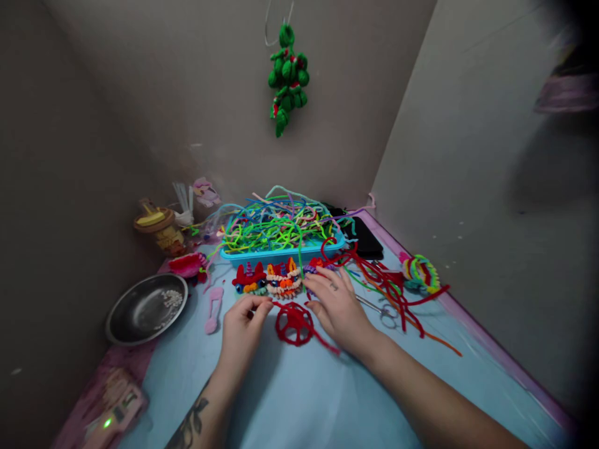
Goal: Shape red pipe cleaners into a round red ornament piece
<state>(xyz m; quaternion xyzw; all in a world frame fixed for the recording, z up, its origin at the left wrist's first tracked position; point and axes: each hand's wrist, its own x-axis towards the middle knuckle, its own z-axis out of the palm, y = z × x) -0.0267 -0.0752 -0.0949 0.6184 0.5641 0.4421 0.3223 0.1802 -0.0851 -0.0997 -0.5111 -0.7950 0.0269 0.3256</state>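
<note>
A red pipe-cleaner ball frame (294, 324) lies on the light blue table top (299, 399) between my hands. My left hand (241, 329) pinches a red strand that runs into the frame, fingers closed on it. My right hand (337, 304) rests just right of the frame with fingers stretched over the table, touching the small pipe-cleaner figures (274, 279) lined up in front of a blue tray (281, 252). Whether it holds anything is hidden.
The blue tray is heaped with coloured pipe cleaners (276, 221). Loose red and orange strands (393, 287) and scissors (379, 307) lie to the right, a coiled bundle (421, 272) beyond. A metal bowl (146, 308) sits left. A green figure (287, 75) hangs on the wall.
</note>
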